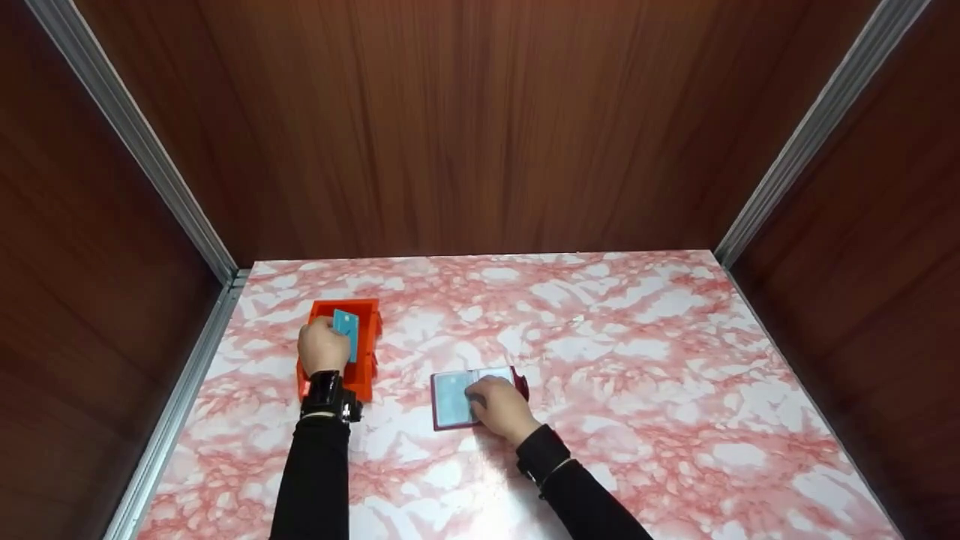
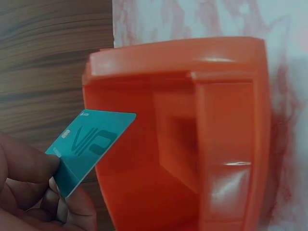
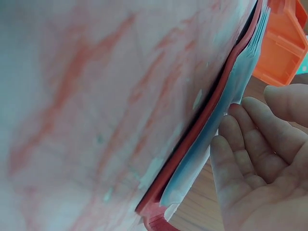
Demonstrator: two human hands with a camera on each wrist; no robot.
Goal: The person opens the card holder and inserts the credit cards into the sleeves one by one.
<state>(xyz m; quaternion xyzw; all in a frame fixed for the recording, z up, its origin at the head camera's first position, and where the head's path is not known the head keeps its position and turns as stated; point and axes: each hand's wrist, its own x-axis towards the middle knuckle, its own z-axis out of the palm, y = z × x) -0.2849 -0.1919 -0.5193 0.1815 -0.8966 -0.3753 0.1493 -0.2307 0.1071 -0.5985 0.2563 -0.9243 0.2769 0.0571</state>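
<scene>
My left hand (image 1: 324, 345) pinches a teal card (image 2: 94, 142) marked VIP between thumb and fingers. The card is tilted over the open top of an orange-red plastic bin (image 2: 231, 130), whose visible inside holds nothing. A dark red card holder (image 1: 434, 409) lies spread on the table to the right of the bin, its clear plastic sleeves (image 1: 452, 397) showing. Over its right half is my right hand (image 1: 501, 407). In the right wrist view the fingers (image 3: 230, 166) are lightly bent at the sleeve edges, with the thumb apart from them.
The table (image 1: 622, 420) has a red and white marbled top. Brown wood-grain panels (image 1: 465, 135) rise at the back and both sides, with metal posts (image 1: 810, 120) in the corners. A strap tab (image 1: 523, 385) sticks out at the holder's right edge.
</scene>
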